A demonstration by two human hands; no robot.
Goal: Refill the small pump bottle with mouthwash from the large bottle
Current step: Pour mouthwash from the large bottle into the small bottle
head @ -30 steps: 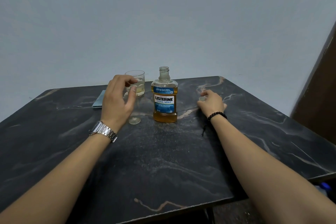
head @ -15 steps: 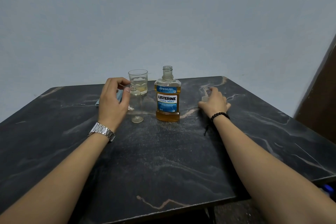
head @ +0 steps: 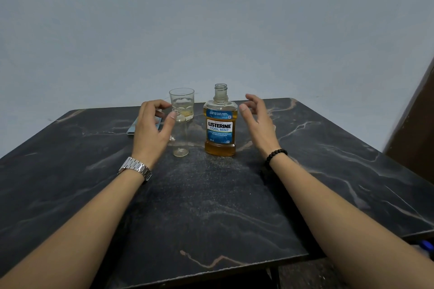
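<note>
Lifting off the tabletop (head: 211,206), the right hand (head: 257,124) now hovers open-fingered beside the uncapped large bottle (head: 220,124) at centre frame; the left hand (head: 150,131), fingers loosely curled, nears the small bottle (head: 180,135), so pouring looks imminent.

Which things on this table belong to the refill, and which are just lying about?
For the refill:
- large Listerine bottle, cap off, upright
- small clear bottle, open, upright
- left hand beside the small bottle
- right hand open beside the large bottle

Lying about:
- clear cup behind
- blue item behind the left hand
</note>
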